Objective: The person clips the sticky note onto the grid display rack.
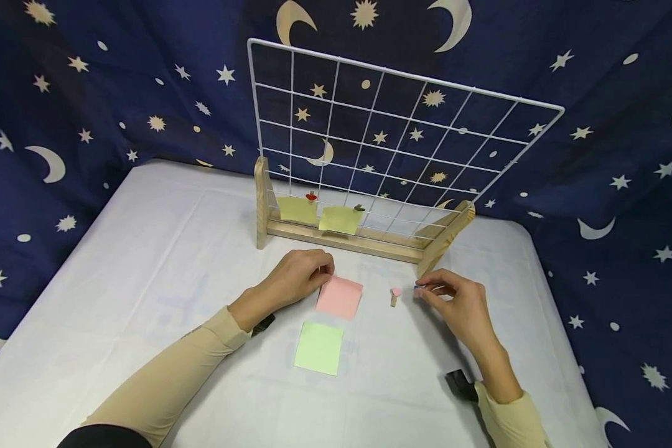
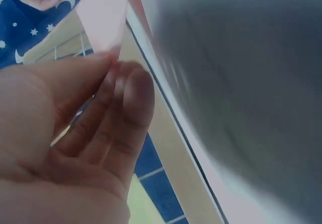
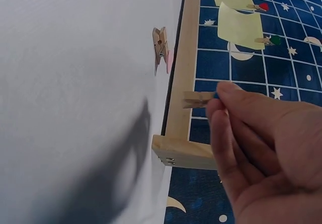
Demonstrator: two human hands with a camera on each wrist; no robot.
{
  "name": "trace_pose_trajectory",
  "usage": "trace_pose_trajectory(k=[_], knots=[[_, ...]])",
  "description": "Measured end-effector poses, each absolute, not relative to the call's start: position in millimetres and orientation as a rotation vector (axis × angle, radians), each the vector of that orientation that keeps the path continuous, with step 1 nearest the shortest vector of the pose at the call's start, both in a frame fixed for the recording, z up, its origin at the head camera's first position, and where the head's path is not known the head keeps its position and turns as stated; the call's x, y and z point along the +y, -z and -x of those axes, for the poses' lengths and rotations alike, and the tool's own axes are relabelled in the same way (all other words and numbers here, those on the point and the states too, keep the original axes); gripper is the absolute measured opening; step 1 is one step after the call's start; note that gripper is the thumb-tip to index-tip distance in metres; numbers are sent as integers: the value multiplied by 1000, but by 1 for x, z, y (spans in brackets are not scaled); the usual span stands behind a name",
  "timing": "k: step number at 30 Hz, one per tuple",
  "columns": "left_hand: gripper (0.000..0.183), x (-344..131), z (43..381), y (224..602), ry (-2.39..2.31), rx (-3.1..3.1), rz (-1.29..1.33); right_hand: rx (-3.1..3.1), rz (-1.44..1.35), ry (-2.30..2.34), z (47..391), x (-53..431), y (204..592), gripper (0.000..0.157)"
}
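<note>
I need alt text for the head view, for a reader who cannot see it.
A person's left hand pinches a pink note, and the right hand holds a blue-topped clip. A green note and a pink-topped clip lie on the white cloth, before a wire grid holding two yellow notes.

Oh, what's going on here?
Someone's left hand pinches a pink note by one corner, while the right hand holds a blue-topped clothespin. Two yellow notes hang clipped to the white wire grid. A green note and a pink-topped clothespin lie on the table.
</note>
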State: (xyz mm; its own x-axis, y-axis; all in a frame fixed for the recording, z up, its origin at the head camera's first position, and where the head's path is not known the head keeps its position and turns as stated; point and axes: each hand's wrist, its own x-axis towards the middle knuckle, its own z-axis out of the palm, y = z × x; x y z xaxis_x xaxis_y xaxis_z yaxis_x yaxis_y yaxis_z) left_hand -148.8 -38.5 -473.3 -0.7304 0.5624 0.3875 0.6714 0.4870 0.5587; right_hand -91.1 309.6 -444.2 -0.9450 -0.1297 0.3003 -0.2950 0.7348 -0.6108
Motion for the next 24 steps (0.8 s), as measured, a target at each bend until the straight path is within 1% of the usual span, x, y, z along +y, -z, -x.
trace_pose_trajectory(k=[6,12,24], knots=[[14,-33,152,471,1050,-2538,1034,-2597,-385,-1015,94,306,440,30],[16,-25,159,466,1045,-2487,1013,-2539,-389,-977,97,299,433,25],[15,-2,166,451,1062,-2418,988,-2459,-326,-949,104,294,422,22]])
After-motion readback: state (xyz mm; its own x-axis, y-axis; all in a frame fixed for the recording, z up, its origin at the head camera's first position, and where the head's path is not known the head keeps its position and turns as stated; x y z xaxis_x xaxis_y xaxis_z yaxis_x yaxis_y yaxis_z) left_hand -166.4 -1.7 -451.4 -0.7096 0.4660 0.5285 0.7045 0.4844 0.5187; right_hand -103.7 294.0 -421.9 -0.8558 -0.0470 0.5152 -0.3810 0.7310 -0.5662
